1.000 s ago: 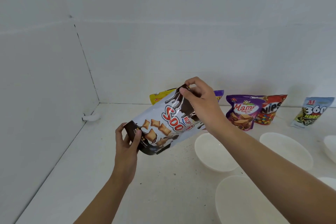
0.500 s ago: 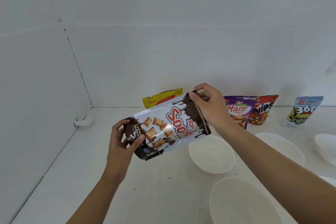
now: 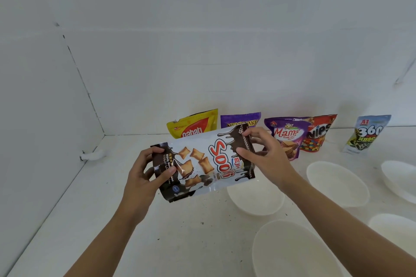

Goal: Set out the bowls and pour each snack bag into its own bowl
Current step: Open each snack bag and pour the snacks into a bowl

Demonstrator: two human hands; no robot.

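Left hand (image 3: 144, 177) grips the bag (image 3: 202, 164) bottom; right hand (image 3: 263, 155) pinches its top. Open it, then tip it over the bowl (image 3: 256, 200).

Two bare hands hold a brown-and-white snack bag (image 3: 202, 164) between them, raised in front of the body.
The left hand (image 3: 144, 177) grips the bag's bottom end, its thumb pressed on the front and its fingers (image 3: 150, 152) curled over the edge behind. Its bare forearm rises from the lower frame edge. The right hand (image 3: 267, 157) pinches the top end, thumb on the front and forefinger hooked at the upper corner. Its bare forearm runs in from the lower right.
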